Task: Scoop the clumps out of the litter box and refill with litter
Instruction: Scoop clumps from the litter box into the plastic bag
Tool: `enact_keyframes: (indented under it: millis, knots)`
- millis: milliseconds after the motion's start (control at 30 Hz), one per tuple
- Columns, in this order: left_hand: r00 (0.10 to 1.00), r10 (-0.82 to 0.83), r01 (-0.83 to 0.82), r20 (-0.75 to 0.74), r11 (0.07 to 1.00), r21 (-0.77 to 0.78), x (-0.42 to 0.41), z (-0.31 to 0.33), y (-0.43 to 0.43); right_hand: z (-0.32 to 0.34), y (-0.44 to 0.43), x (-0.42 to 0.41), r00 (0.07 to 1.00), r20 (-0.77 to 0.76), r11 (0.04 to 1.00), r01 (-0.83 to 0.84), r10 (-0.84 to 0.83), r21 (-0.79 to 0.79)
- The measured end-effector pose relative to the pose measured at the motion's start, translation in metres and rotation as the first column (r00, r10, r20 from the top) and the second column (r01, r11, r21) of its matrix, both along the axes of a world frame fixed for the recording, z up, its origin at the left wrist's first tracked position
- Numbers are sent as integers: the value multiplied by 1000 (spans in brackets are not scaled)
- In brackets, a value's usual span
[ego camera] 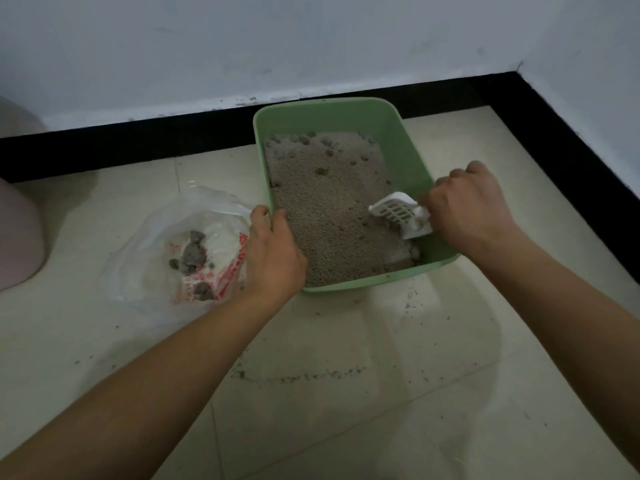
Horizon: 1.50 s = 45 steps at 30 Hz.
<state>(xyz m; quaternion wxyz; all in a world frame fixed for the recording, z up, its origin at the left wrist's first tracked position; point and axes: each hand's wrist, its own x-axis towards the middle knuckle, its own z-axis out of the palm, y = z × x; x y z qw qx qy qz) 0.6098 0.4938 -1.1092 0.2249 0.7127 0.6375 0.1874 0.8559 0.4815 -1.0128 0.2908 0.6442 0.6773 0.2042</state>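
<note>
A green litter box (408, 147) stands on the tiled floor against the wall, filled with grey-brown litter (325, 209). Several dark clumps (322, 170) lie in its far half. My right hand (467, 202) is shut on the handle of a white slotted scoop (398, 211), whose blade rests in the litter by the right wall. My left hand (273, 254) grips the box's left rim near the front corner. A clear plastic bag (166, 258) with red print lies open to the left of the box, holding several grey clumps (194, 254).
A pink rounded object (17, 233) stands at the far left edge. A black skirting (138, 140) runs along the white walls, which meet in a corner at the right. Loose litter grains (311, 375) are scattered on the floor in front of the box.
</note>
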Motion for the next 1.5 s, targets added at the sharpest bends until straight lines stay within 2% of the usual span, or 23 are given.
enact_keyframes:
  millis: [67, 133, 267, 500, 833, 1033, 1233, 1500]
  knots:
    - [998, 42, -42, 40, 999, 16, 2, -6, -2, 8, 6, 5, 999, -53, 997, -9, 13, 76]
    - [996, 68, -70, 60, 997, 29, 5, -8, -1, 10, 12, 7, 1000, -18, 995, 12, -10, 99]
    - [994, 65, -70, 87, 996, 53, 7, -10, 0, 1, 21, 1, 994, 99, 998, 56, -55, -4]
    - [987, 81, -92, 136, 993, 77, 6, -13, 0, 5, 21, -5, 990, 137, 981, 20, 7, -191]
    - [988, 65, -78, 142, 993, 88, 5, -17, 1, 1, 26, 45, 978, -190, 978, 50, -89, -201]
    - [982, 83, -104, 172, 988, 116, 5, -21, 2, -20, 23, 46, 835, -507, 959, 82, -215, -271]
    - [979, 96, -121, 178, 984, 133, 6, -21, 1, -44, 25, 37, 670, -691, 944, 48, -273, -327]
    - [960, 95, -144, 265, 974, 174, 4, -27, 3, -64, 19, 35, 372, -850, 926, 105, -374, -362]
